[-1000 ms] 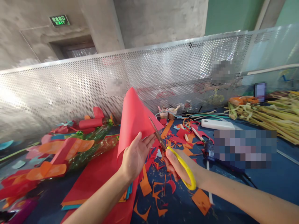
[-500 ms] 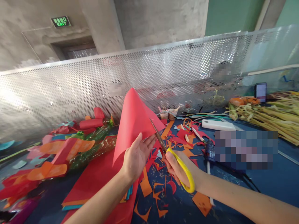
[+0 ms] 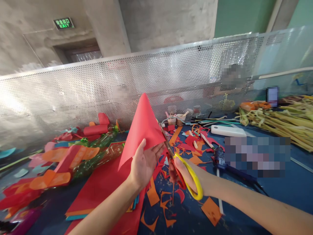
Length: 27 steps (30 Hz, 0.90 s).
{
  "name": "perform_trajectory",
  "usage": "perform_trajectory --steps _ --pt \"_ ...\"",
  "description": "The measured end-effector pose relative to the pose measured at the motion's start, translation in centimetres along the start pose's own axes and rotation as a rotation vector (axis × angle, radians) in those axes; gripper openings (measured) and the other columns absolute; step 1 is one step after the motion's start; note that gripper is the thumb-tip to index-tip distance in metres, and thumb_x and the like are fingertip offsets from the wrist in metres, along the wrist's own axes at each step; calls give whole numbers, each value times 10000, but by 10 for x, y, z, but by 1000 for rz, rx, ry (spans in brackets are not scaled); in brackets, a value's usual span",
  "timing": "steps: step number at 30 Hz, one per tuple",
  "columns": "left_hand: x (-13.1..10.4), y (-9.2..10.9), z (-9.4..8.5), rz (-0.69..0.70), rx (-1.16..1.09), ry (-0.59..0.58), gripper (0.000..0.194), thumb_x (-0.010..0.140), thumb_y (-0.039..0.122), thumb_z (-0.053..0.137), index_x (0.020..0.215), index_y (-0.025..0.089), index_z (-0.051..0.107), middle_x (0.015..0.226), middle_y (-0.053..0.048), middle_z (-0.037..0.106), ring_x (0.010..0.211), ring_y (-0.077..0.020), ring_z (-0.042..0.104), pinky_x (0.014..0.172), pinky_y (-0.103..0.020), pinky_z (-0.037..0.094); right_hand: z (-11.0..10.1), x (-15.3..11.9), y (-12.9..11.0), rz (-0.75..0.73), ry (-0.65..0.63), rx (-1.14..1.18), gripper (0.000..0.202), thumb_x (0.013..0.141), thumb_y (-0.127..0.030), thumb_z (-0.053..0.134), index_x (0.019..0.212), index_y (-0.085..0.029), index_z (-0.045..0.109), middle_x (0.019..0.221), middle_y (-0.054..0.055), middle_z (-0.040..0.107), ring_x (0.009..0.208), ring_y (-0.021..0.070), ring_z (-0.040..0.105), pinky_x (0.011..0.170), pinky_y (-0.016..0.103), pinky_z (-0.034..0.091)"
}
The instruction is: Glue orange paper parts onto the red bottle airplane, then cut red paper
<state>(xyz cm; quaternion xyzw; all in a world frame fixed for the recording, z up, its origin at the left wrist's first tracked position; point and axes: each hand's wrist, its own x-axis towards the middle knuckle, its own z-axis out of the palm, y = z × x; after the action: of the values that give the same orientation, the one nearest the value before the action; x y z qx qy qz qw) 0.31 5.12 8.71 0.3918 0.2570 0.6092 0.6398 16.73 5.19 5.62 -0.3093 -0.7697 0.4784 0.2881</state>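
A red sheet of paper [image 3: 144,127], curled into a cone with its tip upward, stands over my left hand [image 3: 143,166]. The left thumb lies on the near side of its lower edge, and the fingers reach along that edge, partly behind the paper. My right hand [image 3: 187,174] grips scissors [image 3: 194,176] with one yellow and one red handle loop. Their blades point up and away, along the paper's right edge. The handle loops stand apart; whether the blades have paper between them I cannot tell.
Stacked red paper sheets [image 3: 97,182] lie under my left arm. Orange scraps [image 3: 153,192] litter the middle. Green plastic bottles [image 3: 97,160] and paper shapes [image 3: 62,160] lie left. On the right are a blue glue gun [image 3: 220,160] and dried husks [image 3: 276,124]. A perforated metal screen [image 3: 97,88] stands behind.
The paper's tip has shifted slightly right, and its right corner has drawn in and down. The scissors' handles have spread, so the red loop now shows.
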Motion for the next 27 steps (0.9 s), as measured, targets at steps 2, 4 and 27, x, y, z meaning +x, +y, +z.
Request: perform_trajectory --steps 2,4,27 --pt "0 -2 -1 6 4 1 364 802 446 614 905 110 710 1034 -129 742 1308 -294 472 1138 -376 310 -5 -2 -10 -2 17 1 625 887 -745 146 743 -212 439 734 46 554 721 204 593 747 386 516" --pt "0 -4 -3 14 1 0 370 797 444 618 942 115 704 1063 -121 737 1302 -290 479 1131 -382 321 -8 -3 -19 0 24 -34 642 862 -775 134 755 -216 432 758 61 570 751 232 591 791 447 504" --pt "1 -12 -10 109 21 -88 234 860 391 558 954 226 694 963 -31 757 1246 -242 536 1098 -407 359 -2 2 -12 18 24 324 670 770 -853 283 665 -216 461 673 27 526 672 178 552 783 412 526"
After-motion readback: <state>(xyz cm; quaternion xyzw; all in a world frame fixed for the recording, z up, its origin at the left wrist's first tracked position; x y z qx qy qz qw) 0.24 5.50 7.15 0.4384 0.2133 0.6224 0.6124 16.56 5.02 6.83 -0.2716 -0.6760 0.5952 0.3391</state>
